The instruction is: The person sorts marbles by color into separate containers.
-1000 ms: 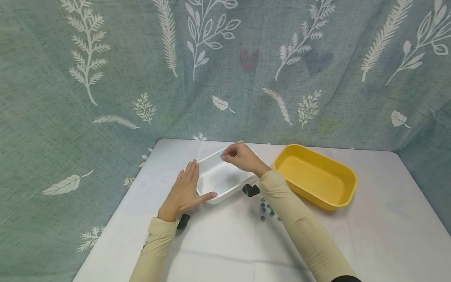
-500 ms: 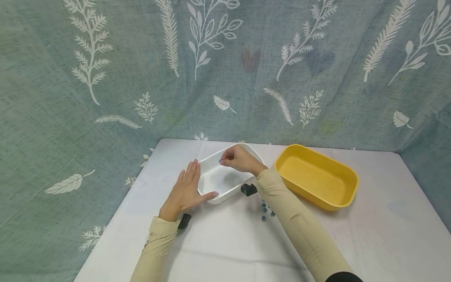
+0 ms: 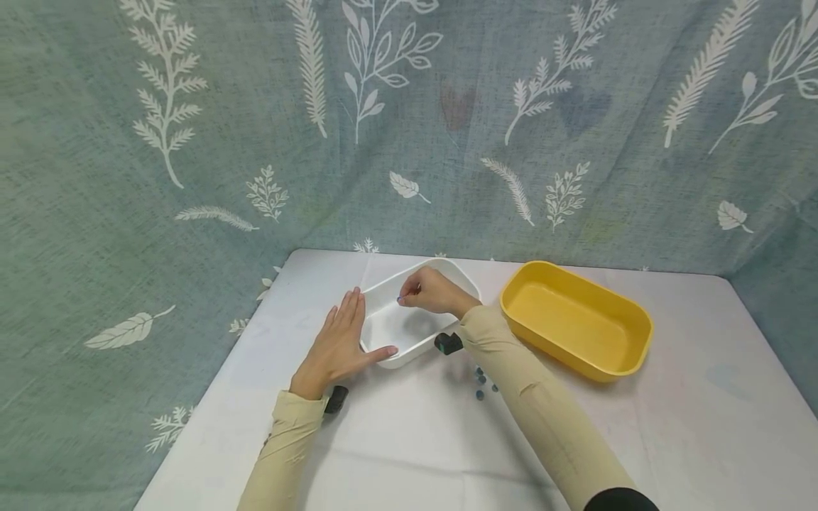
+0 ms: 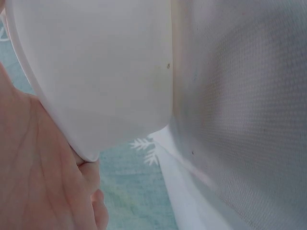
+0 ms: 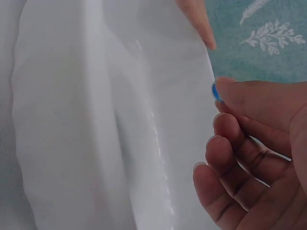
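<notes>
A white rectangular tray (image 3: 409, 323) sits at the table's middle. My left hand (image 3: 335, 341) lies with straight fingers along its left end, the thumb spread over the near rim. In the left wrist view the palm (image 4: 43, 163) is right against the tray's rim. Over the tray's inside, my right hand (image 3: 434, 289) pinches a small shiny blue bead (image 5: 215, 91) between thumb and forefinger. The other fingers (image 5: 223, 153) curl loosely below, as the right wrist view shows. Several small dark teal beads (image 3: 480, 394) lie on the table beside the right forearm, which partly hides the group.
To the right of the white tray stands a yellow rectangular tray (image 3: 575, 319), with the right sleeve (image 3: 530, 383) passing close by its near left side. A white cloth (image 3: 396, 447) covers the table. Behind hangs a green patterned curtain (image 3: 358, 177).
My right hand has come down slightly and a little left over the white tray, still pinching the blue bead. Its forearm now covers more of the loose beads. The left hand stays put.
</notes>
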`<state>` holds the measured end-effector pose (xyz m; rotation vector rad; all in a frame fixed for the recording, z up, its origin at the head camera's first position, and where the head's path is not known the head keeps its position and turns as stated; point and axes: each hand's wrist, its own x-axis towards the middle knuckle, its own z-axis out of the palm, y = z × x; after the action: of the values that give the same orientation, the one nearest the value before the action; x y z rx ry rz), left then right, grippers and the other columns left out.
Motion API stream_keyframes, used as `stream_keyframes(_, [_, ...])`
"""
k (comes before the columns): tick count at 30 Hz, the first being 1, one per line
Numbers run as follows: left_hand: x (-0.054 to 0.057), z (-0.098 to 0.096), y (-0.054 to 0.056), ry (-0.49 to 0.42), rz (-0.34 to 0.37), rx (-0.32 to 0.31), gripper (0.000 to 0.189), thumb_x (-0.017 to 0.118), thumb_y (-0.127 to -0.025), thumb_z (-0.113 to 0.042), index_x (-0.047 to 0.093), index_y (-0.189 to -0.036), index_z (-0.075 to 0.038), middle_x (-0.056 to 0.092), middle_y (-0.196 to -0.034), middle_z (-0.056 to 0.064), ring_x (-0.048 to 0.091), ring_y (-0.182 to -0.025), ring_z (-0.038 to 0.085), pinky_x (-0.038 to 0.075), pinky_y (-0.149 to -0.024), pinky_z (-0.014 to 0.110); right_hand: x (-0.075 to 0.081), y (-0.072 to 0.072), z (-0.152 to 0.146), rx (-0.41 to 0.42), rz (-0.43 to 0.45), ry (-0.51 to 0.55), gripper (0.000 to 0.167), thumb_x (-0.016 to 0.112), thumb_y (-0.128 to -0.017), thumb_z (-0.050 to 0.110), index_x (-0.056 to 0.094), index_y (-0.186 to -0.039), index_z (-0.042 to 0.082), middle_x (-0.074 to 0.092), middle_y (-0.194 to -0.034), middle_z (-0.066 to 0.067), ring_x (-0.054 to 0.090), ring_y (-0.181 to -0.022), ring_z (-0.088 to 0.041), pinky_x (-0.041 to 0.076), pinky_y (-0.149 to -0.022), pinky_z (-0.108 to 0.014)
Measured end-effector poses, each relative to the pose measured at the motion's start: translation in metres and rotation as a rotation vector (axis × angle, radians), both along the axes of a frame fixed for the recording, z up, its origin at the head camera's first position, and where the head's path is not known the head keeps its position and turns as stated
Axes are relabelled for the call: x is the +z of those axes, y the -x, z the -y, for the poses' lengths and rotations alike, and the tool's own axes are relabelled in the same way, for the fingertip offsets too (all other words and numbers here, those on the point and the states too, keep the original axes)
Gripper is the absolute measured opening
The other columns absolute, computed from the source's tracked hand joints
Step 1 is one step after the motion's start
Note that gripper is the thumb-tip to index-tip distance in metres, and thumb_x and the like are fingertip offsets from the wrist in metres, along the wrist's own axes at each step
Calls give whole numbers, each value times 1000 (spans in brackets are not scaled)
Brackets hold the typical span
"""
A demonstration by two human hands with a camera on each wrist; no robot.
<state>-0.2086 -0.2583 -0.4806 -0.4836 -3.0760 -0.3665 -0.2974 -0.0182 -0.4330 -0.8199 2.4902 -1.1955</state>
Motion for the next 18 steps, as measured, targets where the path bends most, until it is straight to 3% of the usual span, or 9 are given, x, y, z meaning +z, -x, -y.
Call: stream_keyframes(18, [-3, 1, 1, 3, 5, 5, 128, 53, -83, -87, 7, -165, 0, -1, -176, 13, 2, -165, 28, 11, -133, 53, -9, 9, 12, -13, 0, -108, 16, 76, -93, 16, 80, -100, 2, 79, -92, -10, 65, -79, -11, 53, -74, -20])
